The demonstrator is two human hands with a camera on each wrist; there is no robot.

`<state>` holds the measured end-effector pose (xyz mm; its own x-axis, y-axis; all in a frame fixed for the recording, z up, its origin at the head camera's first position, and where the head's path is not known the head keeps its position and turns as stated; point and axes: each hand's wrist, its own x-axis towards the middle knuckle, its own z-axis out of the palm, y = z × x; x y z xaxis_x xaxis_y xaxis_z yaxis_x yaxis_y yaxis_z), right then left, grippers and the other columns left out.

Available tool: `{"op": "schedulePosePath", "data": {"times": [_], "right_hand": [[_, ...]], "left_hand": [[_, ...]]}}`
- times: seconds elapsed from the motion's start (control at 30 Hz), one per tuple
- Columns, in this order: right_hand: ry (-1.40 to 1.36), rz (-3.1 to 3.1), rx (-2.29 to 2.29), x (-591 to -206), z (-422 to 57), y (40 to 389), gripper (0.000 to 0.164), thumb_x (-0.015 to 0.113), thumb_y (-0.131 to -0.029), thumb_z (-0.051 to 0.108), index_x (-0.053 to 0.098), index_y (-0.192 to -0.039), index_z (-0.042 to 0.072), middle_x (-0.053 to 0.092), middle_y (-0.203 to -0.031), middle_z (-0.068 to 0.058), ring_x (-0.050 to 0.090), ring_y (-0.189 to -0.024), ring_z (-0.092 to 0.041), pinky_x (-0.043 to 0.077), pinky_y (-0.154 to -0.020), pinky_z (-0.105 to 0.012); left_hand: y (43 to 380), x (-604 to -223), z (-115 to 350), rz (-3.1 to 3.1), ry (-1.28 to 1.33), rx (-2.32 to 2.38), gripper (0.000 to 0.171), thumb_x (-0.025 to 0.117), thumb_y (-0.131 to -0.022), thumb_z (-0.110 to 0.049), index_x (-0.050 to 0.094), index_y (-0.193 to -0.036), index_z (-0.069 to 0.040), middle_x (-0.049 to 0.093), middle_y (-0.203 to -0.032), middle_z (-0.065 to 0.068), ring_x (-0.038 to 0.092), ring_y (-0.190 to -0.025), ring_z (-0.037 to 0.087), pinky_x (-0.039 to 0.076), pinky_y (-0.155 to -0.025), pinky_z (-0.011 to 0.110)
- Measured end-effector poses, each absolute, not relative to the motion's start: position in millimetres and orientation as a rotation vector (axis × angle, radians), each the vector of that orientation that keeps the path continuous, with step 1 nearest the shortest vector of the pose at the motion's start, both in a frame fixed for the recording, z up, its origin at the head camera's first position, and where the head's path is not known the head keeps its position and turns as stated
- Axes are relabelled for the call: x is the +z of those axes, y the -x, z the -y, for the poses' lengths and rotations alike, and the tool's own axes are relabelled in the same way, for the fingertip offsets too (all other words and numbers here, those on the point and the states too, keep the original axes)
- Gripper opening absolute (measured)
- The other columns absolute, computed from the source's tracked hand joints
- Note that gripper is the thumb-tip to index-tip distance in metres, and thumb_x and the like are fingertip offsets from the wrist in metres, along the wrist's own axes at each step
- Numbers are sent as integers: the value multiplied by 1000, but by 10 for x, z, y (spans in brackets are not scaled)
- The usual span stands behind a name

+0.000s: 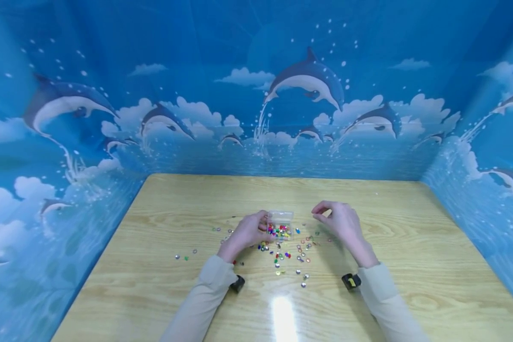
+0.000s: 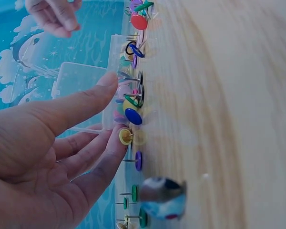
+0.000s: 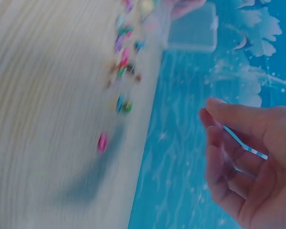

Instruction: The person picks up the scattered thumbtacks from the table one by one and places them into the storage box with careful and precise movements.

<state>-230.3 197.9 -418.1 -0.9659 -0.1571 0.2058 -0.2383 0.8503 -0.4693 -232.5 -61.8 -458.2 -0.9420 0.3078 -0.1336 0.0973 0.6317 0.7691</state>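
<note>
Tacks (image 1: pixel 298 271) are strewn at 6 o'clock from the open box (image 1: pixel 281 216), which is gripped at 9 o'clock by the left hand (image 1: pixel 249 230). At 3, the right hand (image 1: pixel 341 220) is held curled; whether anything is pinched cannot be told.

The transparent box (image 1: pixel 280 216) is open on the worktop (image 1: pixel 132 285); colourful thumbtacks (image 1: pixel 278 231) lie inside and scattered near it.

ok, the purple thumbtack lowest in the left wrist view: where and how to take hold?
Take the purple thumbtack by its disc's rim, probably low from the side: it sits disc-down on the table, pin pointing up, so coming straight down risks the point.
</note>
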Motion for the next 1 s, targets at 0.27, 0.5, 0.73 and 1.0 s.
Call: {"op": "schedulePosePath", "data": {"times": [0.27,0.5,0.73,1.0], "right_hand": [[-419,3043,615,-4269,-2245,2245,6,80,-83,7,77,-86,12,76,-84,-3,55,-60,-11,44,-57,-28],[-418,3134,566,-4337,-2359,2175,11,87,-76,15,77,-81,15,73,-77,3,64,-69,-13,53,-70,-39],[-406,3160,571,-4419,-2358,2187,7,84,-80,15,77,-80,16,74,-80,2,63,-72,-14,55,-73,-41],[-421,3067,614,-4399,-2165,2231,5,78,-87,15,74,-87,12,74,-85,-2,66,-73,-18,56,-71,-41]], "left_hand": [[2328,-4574,625,-2595,-339,1204,69,86,-79,-19,54,-140,-9,65,-128,12,64,-112,25,56,-97,39],[2328,-4569,624,-2600,-329,1198,69,86,-80,-19,55,-140,-10,64,-128,11,64,-112,25,56,-97,39],[2312,-4574,634,-2599,-338,1193,68,86,-80,-18,55,-139,-8,64,-128,12,65,-111,25,56,-96,39],[2338,-4574,625,-2610,-315,1187,69,86,-79,-20,55,-140,-10,65,-128,11,65,-111,24,56,-97,39]]}}
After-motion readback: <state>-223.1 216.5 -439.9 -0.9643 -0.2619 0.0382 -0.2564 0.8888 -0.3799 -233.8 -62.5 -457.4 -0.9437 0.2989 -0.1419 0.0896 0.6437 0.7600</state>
